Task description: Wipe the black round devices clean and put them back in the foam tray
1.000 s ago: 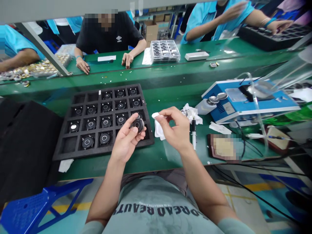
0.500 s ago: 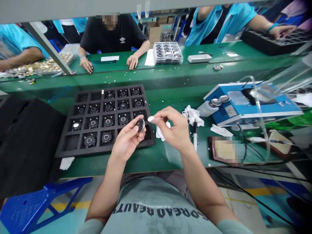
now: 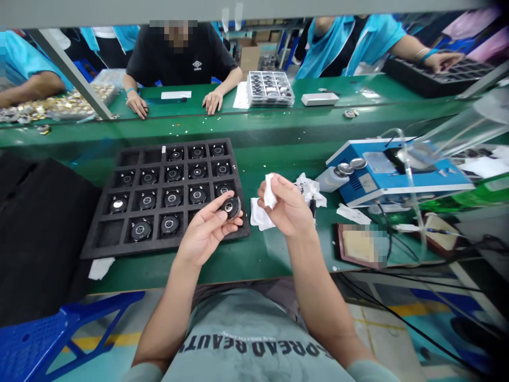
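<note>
Between the fingers and thumb of my left hand is a round black watch case, its sensor side tilted up toward me. It hangs over the right edge of a black foam tray. Similar watch cases fill most of the tray's pockets, and a few pockets hold none. To the right, my right hand is raised and pinches a folded white tissue, apart from the watch case. Another white tissue lies on the green bench just below and left of that hand.
Crumpled tissue, a black-tipped syringe, a white dispenser bottle and a blue machine stand at the right. Cables run there. A black foam stack is at the left. Co-workers sit across the bench.
My right hand has moved right, away from the watch case, and its tissue now shows upright. My left hand has turned the watch case so its sensor face shows more.
</note>
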### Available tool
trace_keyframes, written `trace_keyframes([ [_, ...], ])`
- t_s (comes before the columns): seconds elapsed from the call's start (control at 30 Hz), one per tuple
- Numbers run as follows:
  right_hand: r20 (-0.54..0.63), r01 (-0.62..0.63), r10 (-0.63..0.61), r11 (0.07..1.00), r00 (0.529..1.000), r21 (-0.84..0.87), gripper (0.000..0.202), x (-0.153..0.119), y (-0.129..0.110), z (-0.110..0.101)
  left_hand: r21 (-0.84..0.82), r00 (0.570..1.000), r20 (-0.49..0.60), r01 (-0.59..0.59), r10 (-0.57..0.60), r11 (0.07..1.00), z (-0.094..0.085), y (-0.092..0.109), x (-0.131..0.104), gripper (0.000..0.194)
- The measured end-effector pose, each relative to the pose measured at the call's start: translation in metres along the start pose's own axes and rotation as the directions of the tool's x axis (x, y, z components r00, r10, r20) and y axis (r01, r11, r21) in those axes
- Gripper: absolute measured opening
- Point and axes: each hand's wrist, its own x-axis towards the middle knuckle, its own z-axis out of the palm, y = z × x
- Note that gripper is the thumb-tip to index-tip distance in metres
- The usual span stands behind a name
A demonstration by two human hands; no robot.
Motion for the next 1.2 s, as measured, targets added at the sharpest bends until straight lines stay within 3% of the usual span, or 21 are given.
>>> trace_keyframes([
  [0.07,0.078,-0.088,0.080,0.990,0.994,0.107,0.045,-0.003,-0.002,-0.002,0.034,1.000,-0.002,-0.017,0.017,0.999,0.001,-0.001,0.000,0.065],
  [0.17,0.055,-0.087,0.080,0.989,0.995,0.124,0.046,-0.007,-0.001,-0.001,0.055,0.999,-0.009,-0.053,0.053,0.997,0.003,-0.003,-0.001,0.070],
  [0.23,-0.003,-0.025,0.025,0.998,1.000,0.051,0.041,-0.015,0.001,0.001,0.055,0.998,-0.014,-0.066,0.067,0.996,0.005,-0.004,-0.001,0.072],
  [0.33,-0.024,0.119,-0.127,0.972,0.992,-0.202,0.029,-0.033,0.001,0.009,0.040,0.997,-0.029,-0.076,0.077,0.996,0.007,-0.006,-0.002,0.069],
  [0.43,0.143,0.363,-0.337,0.796,0.930,-0.485,0.007,-0.046,-0.005,0.018,0.016,0.994,-0.048,-0.094,0.095,0.995,0.006,-0.008,-0.001,0.062],
  [0.53,0.297,0.553,-0.480,0.582,0.825,-0.596,0.009,-0.040,-0.008,0.021,0.019,0.996,-0.030,-0.079,0.079,0.997,0.003,-0.009,-0.001,0.059],
  [0.6,0.283,0.553,-0.509,0.526,0.813,-0.646,0.011,-0.027,-0.007,0.018,0.043,0.999,-0.004,-0.049,0.050,0.998,0.002,-0.008,-0.001,0.060],
  [0.67,0.238,0.505,-0.493,0.525,0.837,-0.686,0.012,-0.013,-0.003,0.012,0.067,0.999,0.005,-0.038,0.038,0.997,0.001,-0.007,-0.002,0.061],
  [0.77,0.161,0.433,-0.456,0.588,0.875,-0.683,0.011,-0.001,0.002,0.001,0.092,0.998,-0.016,-0.055,0.057,0.994,0.003,-0.007,-0.002,0.063],
  [0.9,0.058,0.369,-0.444,0.659,0.894,-0.655,0.008,-0.010,-0.004,-0.007,0.102,0.998,-0.029,-0.057,0.060,0.993,0.006,-0.008,-0.003,0.069],
  [1.03,0.175,0.403,-0.385,0.662,0.906,-0.633,0.008,-0.034,-0.014,0.000,0.089,0.997,-0.036,-0.071,0.075,0.993,0.006,-0.010,-0.002,0.070],
  [1.13,0.313,0.499,-0.395,0.587,0.864,-0.637,0.008,-0.042,-0.012,0.011,0.093,0.995,-0.033,-0.091,0.094,0.992,0.006,-0.014,0.001,0.068],
  [1.2,0.331,0.535,-0.440,0.506,0.835,-0.676,0.010,-0.037,-0.008,0.013,0.111,0.993,-0.039,-0.108,0.113,0.988,0.006,-0.016,0.002,0.068],
])
